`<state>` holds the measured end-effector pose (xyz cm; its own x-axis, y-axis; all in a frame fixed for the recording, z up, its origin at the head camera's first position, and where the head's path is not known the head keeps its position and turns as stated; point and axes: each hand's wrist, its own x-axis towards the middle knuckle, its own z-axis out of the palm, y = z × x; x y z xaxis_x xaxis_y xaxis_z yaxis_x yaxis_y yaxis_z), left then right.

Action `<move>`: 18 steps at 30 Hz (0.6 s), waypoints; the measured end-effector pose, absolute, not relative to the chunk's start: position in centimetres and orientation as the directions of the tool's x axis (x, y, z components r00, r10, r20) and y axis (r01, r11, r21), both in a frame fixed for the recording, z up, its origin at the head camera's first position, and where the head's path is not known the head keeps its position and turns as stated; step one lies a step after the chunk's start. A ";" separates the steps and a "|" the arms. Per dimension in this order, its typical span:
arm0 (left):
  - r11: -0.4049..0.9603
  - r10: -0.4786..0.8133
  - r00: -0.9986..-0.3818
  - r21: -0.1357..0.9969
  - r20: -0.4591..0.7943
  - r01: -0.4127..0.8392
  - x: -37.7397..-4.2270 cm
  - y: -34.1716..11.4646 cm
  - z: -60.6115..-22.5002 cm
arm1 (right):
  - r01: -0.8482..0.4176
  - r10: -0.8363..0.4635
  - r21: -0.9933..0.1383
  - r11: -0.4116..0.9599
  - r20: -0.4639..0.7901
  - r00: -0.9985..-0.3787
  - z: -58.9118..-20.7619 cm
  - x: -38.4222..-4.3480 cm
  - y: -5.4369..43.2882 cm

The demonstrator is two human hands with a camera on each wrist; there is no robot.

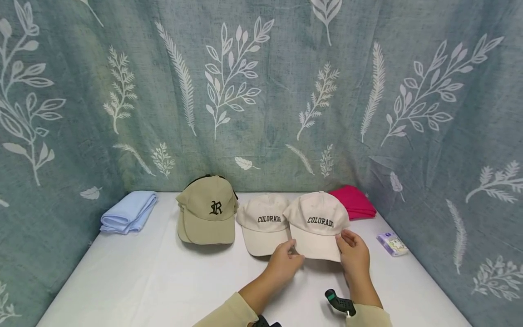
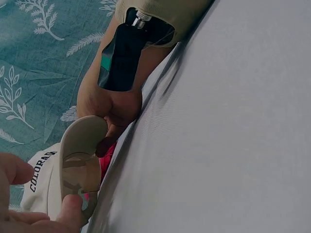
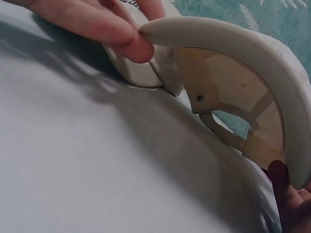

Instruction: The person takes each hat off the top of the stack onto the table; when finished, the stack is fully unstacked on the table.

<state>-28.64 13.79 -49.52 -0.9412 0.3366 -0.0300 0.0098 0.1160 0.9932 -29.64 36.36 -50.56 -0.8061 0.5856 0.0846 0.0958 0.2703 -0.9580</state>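
At the brim of a cream fabric baseball cap (image 1: pixel 318 209) lettered COLORADO in dark thread, the left hand (image 1: pixel 284 262) is pinching one front corner between thumb and fingers, while the right hand (image 1: pixel 356 254) is gripping the opposite side, its thumb pressing under the brim. The cap is standing over the white table (image 1: pixel 130 286), right of centre, front facing the wearer of the head camera. Just beside it, partly overlapped, a second matching cap (image 1: pixel 263 206) is resting, and further left a khaki fabric cap (image 1: pixel 206 195) with a black gothic R is sitting. Behind the held cap a crimson folded cloth (image 1: pixel 355 203) is lying; right of the hands, a small purple-and-white packet (image 1: pixel 392 244). At the far left, a pale-blue folded cloth (image 1: pixel 130 211) is lying near the blue-green leaf-printed curtain (image 1: pixel 261 154).
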 end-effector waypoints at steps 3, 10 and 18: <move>0.112 0.346 -0.937 0.994 -0.047 -0.008 -28.5 13.8 -49.5 | 0.108 0.592 -0.959 0.263 0.073 -0.803 -51.0 -30.0 36.5; 0.047 0.415 -0.906 0.997 -0.080 -0.066 -28.7 13.9 -50.0 | 0.133 0.580 -0.954 0.269 0.051 -0.813 -51.5 -30.4 36.5; -0.026 0.455 -0.887 0.994 -0.080 -0.104 -29.0 13.7 -50.1 | 0.124 0.483 -0.956 0.264 0.020 -0.875 -51.0 -30.4 36.6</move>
